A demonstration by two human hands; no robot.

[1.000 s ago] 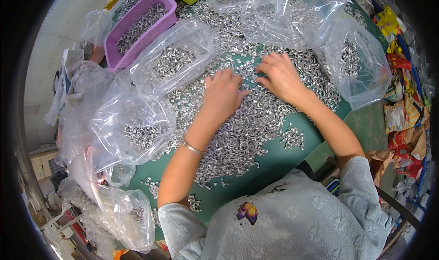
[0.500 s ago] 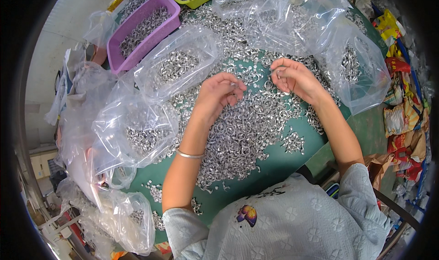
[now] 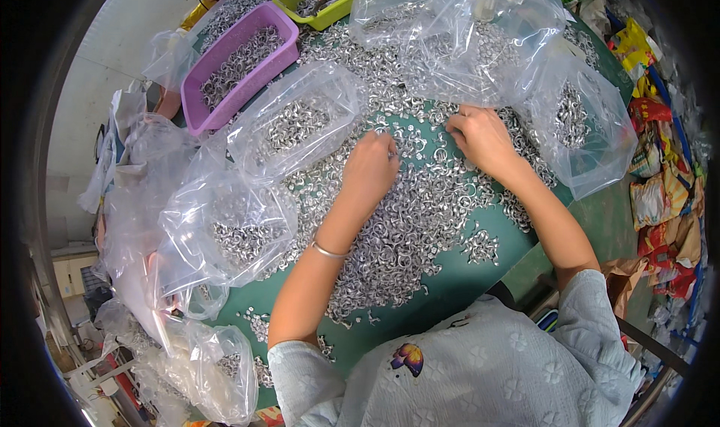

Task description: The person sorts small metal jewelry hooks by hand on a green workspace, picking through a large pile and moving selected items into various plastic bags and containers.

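Left hand (image 3: 370, 164) and right hand (image 3: 484, 138) curl beyond the metal-ring pile (image 3: 396, 247), pinch unclear; hasty sweeps could scatter it.

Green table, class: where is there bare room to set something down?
The near strip of table, between the pile of metal pieces and the shirt, is bare; so is a smaller patch between the left forearm and a clear bag. Crowded: around and beyond the left hand and right hand, with pieces, bags and a purple basket.
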